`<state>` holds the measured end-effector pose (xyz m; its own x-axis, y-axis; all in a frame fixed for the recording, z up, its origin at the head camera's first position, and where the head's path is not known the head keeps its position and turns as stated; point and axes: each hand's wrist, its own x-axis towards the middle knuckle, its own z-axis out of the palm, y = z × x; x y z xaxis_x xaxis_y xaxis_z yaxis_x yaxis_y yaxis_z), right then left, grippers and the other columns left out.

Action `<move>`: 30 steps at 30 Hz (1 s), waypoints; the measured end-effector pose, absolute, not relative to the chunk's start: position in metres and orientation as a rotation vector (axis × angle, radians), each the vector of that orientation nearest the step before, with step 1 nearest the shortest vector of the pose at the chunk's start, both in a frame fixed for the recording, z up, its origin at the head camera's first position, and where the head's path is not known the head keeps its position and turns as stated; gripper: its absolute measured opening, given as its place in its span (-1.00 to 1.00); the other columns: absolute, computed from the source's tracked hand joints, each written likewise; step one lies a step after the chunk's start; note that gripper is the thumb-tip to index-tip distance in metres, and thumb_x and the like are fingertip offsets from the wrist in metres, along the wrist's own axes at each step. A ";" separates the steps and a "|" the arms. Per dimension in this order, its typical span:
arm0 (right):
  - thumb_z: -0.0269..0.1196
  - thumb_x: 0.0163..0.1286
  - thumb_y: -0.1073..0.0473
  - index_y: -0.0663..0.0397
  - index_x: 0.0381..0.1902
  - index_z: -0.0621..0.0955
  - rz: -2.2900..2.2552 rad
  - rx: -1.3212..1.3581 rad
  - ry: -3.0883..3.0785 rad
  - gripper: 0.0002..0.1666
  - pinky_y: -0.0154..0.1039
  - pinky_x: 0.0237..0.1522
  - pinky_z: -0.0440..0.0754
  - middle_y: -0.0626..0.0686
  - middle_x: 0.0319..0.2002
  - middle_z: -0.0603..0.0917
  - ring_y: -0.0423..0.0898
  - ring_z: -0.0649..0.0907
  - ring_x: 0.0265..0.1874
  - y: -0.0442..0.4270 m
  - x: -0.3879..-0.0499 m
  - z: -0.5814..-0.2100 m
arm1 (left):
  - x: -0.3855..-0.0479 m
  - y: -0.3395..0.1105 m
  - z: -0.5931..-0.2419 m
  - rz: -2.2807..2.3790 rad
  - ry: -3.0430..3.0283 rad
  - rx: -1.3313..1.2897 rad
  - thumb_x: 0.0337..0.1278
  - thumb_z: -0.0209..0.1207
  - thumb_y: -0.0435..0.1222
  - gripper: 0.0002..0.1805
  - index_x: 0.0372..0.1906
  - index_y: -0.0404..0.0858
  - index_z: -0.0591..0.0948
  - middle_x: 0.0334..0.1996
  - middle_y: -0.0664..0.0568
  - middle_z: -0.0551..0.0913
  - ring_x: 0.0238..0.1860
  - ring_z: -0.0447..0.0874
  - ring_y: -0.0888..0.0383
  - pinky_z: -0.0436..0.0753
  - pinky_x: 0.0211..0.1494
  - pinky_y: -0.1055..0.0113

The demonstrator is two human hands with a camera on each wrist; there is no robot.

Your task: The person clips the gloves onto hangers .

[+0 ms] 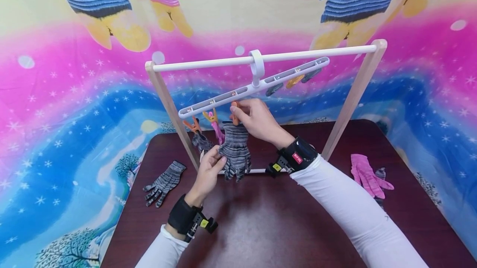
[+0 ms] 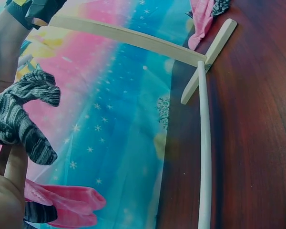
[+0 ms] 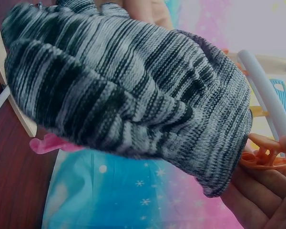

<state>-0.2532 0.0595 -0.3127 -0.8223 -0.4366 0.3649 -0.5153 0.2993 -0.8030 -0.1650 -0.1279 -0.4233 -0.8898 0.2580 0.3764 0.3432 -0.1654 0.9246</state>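
Observation:
A grey striped glove [image 1: 235, 148] hangs below the white hanger bar [image 1: 223, 99], its cuff at an orange clip [image 1: 235, 114]. My right hand [image 1: 258, 121] pinches that clip between thumb and fingers; the right wrist view shows the clip [image 3: 264, 155] at the cuff edge of the glove [image 3: 133, 90]. My left hand [image 1: 210, 172] grips the glove's side with thumb and fingers. In the left wrist view the glove [image 2: 28, 112] lies over the fingers of my left hand [image 2: 7, 191]. Whether the clip has closed on the cuff, I cannot tell.
Left on the bar, an orange clip [image 1: 193, 125] and a yellow clip [image 1: 211, 117] hold gloves. More clips [image 1: 294, 81] hang at the right. A white rod [image 1: 316, 54] on wooden posts carries the hanger. A grey glove [image 1: 165, 183] lies left, pink gloves [image 1: 367, 175] right.

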 end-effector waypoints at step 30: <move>0.09 0.60 0.12 0.10 -0.25 0.67 1.611 0.927 -2.481 -0.72 -0.26 -0.47 0.21 0.05 -0.51 0.67 -0.06 0.53 -0.55 0.062 -0.249 -0.315 | -0.164 -0.118 -0.412 -2.320 -1.947 -0.491 0.13 -0.09 -0.62 -0.66 -0.10 -0.26 0.53 -0.32 0.18 0.62 -0.30 0.53 0.27 0.56 -0.18 0.39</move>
<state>-0.2492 0.0616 -0.3148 -0.8204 -0.4567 0.3441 -0.5001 0.2811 -0.8191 -0.1637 -0.1178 -0.4116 -0.9460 0.1472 0.2887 0.2587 -0.1932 0.9464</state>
